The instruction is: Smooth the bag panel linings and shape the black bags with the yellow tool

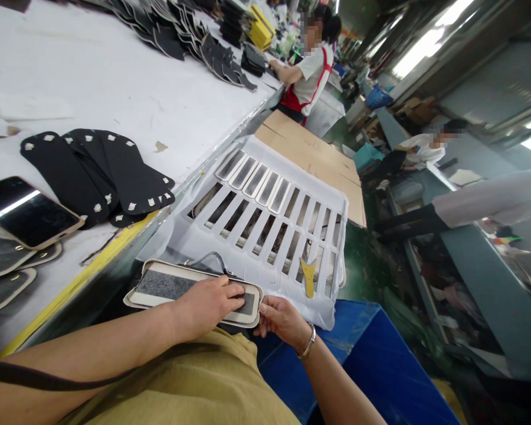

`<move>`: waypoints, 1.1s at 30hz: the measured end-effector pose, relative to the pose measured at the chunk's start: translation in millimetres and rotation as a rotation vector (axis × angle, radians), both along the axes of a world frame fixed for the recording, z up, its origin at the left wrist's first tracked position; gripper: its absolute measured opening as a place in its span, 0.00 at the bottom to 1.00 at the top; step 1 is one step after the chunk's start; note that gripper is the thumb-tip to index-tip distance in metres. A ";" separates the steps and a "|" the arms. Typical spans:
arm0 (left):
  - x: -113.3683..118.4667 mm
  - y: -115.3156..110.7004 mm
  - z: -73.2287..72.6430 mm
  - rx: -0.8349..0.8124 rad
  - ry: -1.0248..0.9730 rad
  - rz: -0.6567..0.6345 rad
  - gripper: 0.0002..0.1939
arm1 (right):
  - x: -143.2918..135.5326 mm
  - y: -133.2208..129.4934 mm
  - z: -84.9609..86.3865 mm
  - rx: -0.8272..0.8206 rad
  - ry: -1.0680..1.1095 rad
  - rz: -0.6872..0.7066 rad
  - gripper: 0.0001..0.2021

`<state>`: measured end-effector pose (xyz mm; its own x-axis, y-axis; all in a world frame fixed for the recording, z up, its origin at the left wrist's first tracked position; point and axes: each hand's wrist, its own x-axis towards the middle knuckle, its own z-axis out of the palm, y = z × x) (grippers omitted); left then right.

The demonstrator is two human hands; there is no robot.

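Observation:
A long, rounded cream-edged panel (pixel 166 284) with a grey felt-like strip down its middle lies across my lap. A thin dark strap loop (pixel 212 257) shows along its far edge. My left hand (pixel 212 300) rests on top of the panel, fingers stretched over the felt and holding nothing. At the panel's right end, my right hand (pixel 281 319) pinches the corner between thumb and fingers. Just beyond is a white slotted plastic crate (pixel 272 230), with several similar small grey-and-cream strips (pixel 254 180) laid in a row at its far side.
A yellow forked piece (pixel 308 276) lies on the crate; a blue bin (pixel 380 360) stands at right. On the white table (pixel 92 53) at left are black panels (pixel 115 171), a phone (pixel 30 212) and grey pieces (pixel 2 289). Co-workers (pixel 307 77) sit beyond.

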<state>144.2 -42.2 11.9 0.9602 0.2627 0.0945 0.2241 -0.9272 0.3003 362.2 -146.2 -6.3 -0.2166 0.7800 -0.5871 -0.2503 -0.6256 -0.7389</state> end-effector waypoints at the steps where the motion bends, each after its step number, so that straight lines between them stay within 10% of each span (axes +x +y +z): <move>1: 0.3 0.0 0.4 -0.001 0.005 0.000 0.12 | -0.1 1.6 3.0 -0.015 -0.027 0.010 0.20; 18: 1.1 0.8 -0.3 -0.016 0.019 -0.005 0.14 | -7.0 15.7 26.8 -0.048 -0.422 0.164 0.20; 28: 1.0 1.6 3.8 -0.005 0.045 0.002 0.15 | 4.0 12.4 9.5 -0.024 -0.038 0.085 0.19; 33: 0.3 0.9 1.9 -0.009 0.027 0.011 0.15 | -4.8 11.6 21.5 0.064 -0.534 0.253 0.14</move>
